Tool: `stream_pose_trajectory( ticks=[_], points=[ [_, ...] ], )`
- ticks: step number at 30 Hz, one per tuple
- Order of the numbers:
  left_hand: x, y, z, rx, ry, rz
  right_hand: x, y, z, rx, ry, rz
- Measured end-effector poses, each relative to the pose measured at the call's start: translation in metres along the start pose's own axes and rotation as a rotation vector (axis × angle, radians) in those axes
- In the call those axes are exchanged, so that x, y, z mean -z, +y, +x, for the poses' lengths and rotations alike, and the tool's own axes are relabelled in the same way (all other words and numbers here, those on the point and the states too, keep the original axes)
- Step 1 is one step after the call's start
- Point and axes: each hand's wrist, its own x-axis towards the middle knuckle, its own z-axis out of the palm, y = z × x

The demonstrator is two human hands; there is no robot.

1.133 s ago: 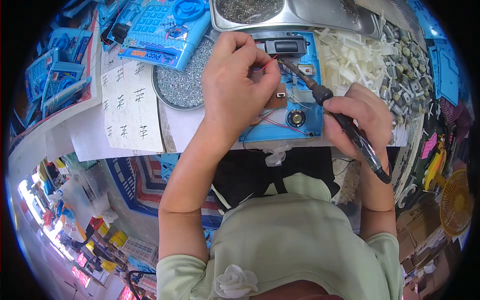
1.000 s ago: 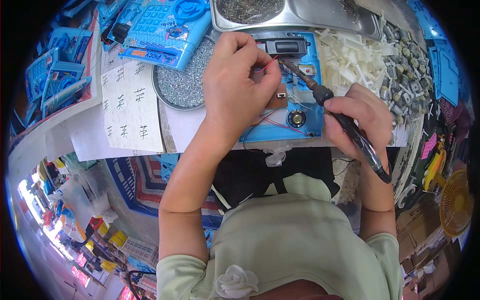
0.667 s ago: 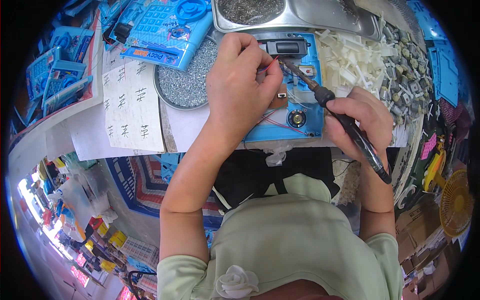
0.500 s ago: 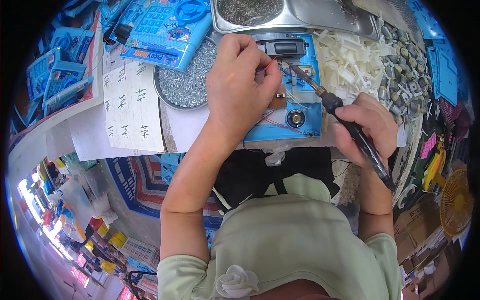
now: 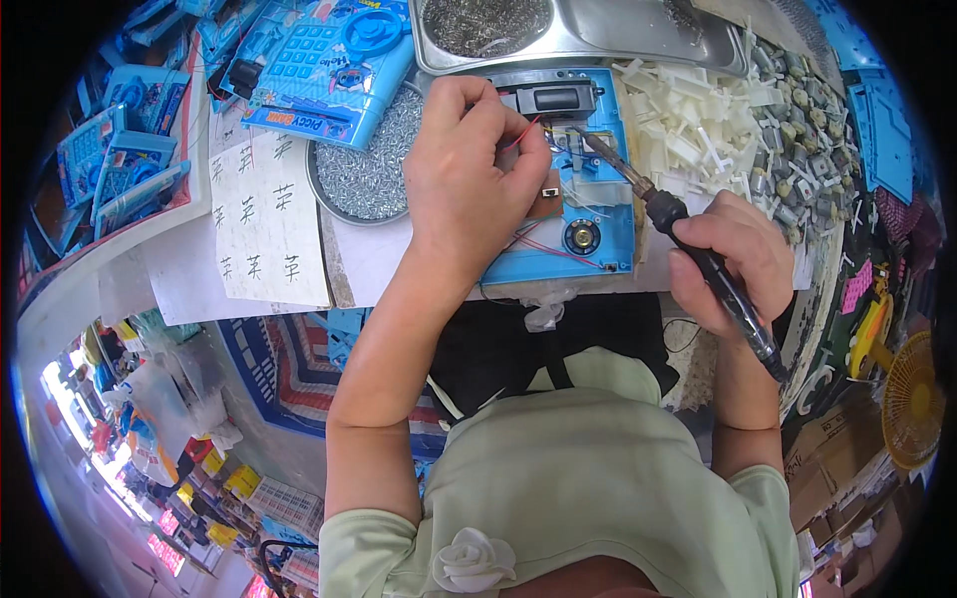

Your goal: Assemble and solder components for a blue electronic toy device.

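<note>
My left hand [image 5: 469, 174] pinches thin red wires [image 5: 524, 132] between thumb and fingertips, above the left side of an opened blue plastic case [image 5: 620, 224]. In my right hand [image 5: 743, 259] is a soldering iron [image 5: 713, 259] with a black handle. Its metal tip points up and left over the case, near the wires; whether it touches anything is hard to tell. Inside the case sit a black rectangular part [image 5: 556, 99], a small round speaker [image 5: 581, 236] and a brown circuit board [image 5: 547, 195], partly behind my left hand.
Left of the case stand a round pan of small screws [image 5: 359, 169] and a blue toy panel [image 5: 319, 75]. A metal tray [image 5: 598, 50] lies at the back. White plastic pieces [image 5: 678, 120] and small motors [image 5: 788, 159] are heaped on the right.
The soldering iron's tip has drawn slightly to the right, away from my left fingertips. My left hand keeps its pinch on the wires. The whole view has shifted a little.
</note>
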Motion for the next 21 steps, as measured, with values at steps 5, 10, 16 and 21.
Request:
stream_pose_trajectory(
  ticks=[5, 10, 16, 21],
  points=[
    [0.0008, -0.0006, -0.0003, 0.001, -0.008, 0.01, 0.0005, 0.0001, -0.0025, -0.022, 0.004, 0.004],
    [0.0017, 0.0009, 0.0007, -0.034, 0.002, 0.02, -0.001, 0.0005, -0.0031, -0.018, 0.022, 0.011],
    [0.002, 0.0016, -0.0001, -0.001, 0.006, -0.025, -0.0008, -0.0002, -0.0043, -0.024, 0.025, 0.009],
    [0.0031, 0.0018, -0.0009, 0.008, 0.004, -0.032, 0.0017, -0.0012, -0.0053, -0.035, 0.054, 0.019]
  ],
)
